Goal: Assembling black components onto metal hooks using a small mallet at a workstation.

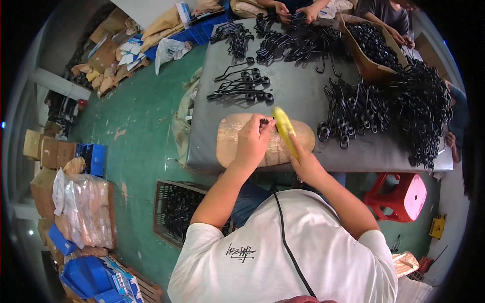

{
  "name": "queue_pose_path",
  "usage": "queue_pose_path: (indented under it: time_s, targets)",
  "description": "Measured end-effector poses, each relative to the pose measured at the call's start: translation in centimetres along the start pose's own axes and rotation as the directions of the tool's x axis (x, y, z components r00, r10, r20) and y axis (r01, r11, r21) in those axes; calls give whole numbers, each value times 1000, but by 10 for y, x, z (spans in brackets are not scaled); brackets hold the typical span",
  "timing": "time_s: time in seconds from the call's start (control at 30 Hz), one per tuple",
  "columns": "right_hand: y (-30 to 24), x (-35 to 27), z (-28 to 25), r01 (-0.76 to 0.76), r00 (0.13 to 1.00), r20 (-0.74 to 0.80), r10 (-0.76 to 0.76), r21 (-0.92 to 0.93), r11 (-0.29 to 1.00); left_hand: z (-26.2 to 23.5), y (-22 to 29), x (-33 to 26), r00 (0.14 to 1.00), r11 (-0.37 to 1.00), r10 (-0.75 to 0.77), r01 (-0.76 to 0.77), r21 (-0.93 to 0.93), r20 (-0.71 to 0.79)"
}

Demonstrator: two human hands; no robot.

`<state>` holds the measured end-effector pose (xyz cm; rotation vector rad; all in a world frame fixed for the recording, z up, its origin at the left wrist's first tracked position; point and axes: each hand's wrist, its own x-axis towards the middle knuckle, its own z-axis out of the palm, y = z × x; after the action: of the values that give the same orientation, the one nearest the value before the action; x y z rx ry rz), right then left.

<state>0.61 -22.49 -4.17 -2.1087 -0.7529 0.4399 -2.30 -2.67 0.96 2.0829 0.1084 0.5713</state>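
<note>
My left hand (252, 140) is closed over the wooden board (229, 139), with a small black part (263, 122) pinched at its fingertips. My right hand (306, 164) grips the lower end of a long yellow tool (284, 127) whose exact kind I cannot make out. The tool's upper end leans close beside the black part; whether they touch is unclear. Beyond the board, several black bent-wire parts with round ends (246, 85) lie in a loose row on the grey table (207, 121).
More black wire parts (356, 108) are heaped to the right, with a filled cardboard box (371, 65) behind them. Other people's hands (303, 11) work at the far edge. A crate (174, 212) stands on the floor at left, a red stool (399, 197) at right.
</note>
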Motion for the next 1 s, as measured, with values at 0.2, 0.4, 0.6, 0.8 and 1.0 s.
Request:
queue_pose_path:
  time_s: [0.2,0.4,0.6,0.8,1.0]
  targets:
    - [-3,7,-24,-281,956,-21,291,201,938,-11,3,-8,997,1000,12,-11,7,-74]
    - [30,-11,-22,-39,971,-238,-4,-174,984,-24,-27,54,918,885,-276,127,-448,-286]
    - [40,-13,-10,198,891,-255,-376,-526,827,-59,-127,115,909,975,-220,210,-67,-355]
    - [46,6,-82,35,698,-612,-371,-489,871,-4,-120,72,940,906,-162,262,332,-299]
    - [100,71,-183,-577,640,-768,-24,-500,646,41,-83,6,999,954,38,-26,298,-35]
